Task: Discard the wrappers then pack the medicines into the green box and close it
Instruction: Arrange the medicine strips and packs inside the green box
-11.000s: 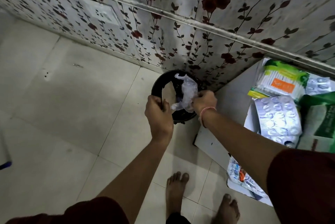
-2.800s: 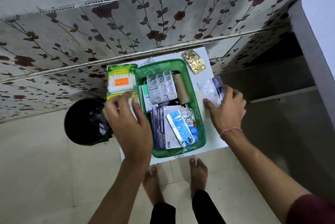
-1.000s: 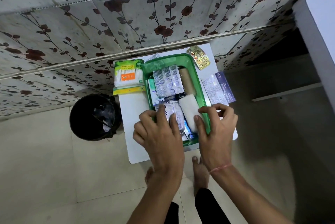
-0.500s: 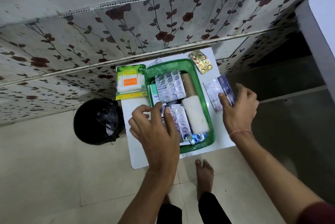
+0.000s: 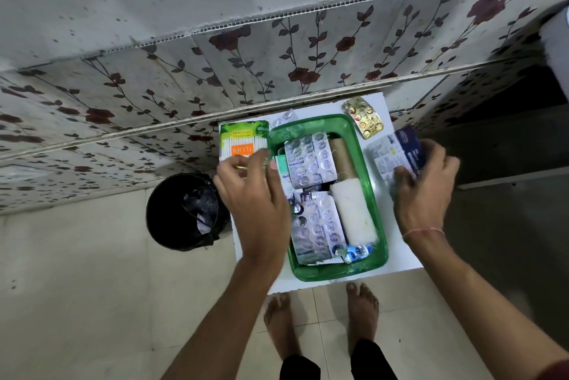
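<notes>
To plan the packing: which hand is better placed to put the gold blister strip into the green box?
Probably the right hand: the gold blister strip lies on its side of the green box.

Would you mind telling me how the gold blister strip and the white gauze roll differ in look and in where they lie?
The gold blister strip is flat, shiny and studded with orange pills; the white gauze roll is a thick, matte cylinder. The strip lies outside the green box, on the white table by the box's far right corner; the roll lies inside the box along its right wall. Neither hand touches either.
</notes>
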